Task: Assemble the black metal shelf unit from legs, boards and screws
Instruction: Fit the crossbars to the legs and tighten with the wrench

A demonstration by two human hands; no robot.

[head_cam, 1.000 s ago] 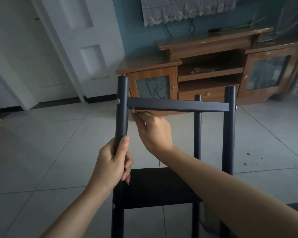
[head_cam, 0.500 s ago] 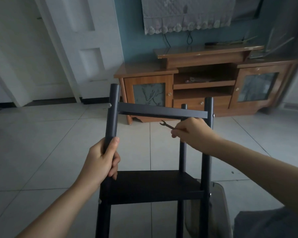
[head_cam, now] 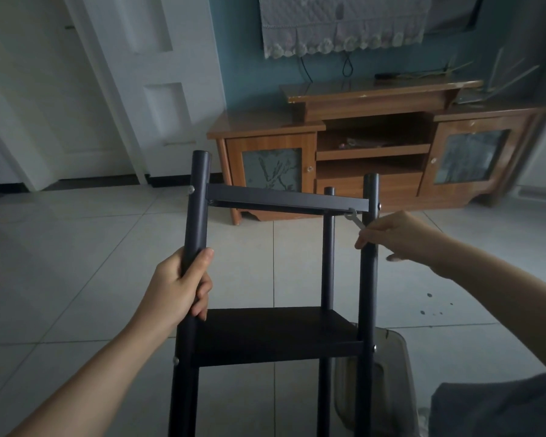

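Shelf unit (head_cam: 278,335) upright, L hand (head_cam: 178,287) grips leg (head_cam: 196,209), R hand (head_cam: 397,236) w/ wrench (head_cam: 355,219)

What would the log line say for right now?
left hand: grips front-left leg | right hand: pinches wrench | wrench head: under top board, right corner

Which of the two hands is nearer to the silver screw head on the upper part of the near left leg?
Left. The left hand grips the black metal leg just below the silver screw head. The right hand holds a small silver wrench across at the opposite leg.
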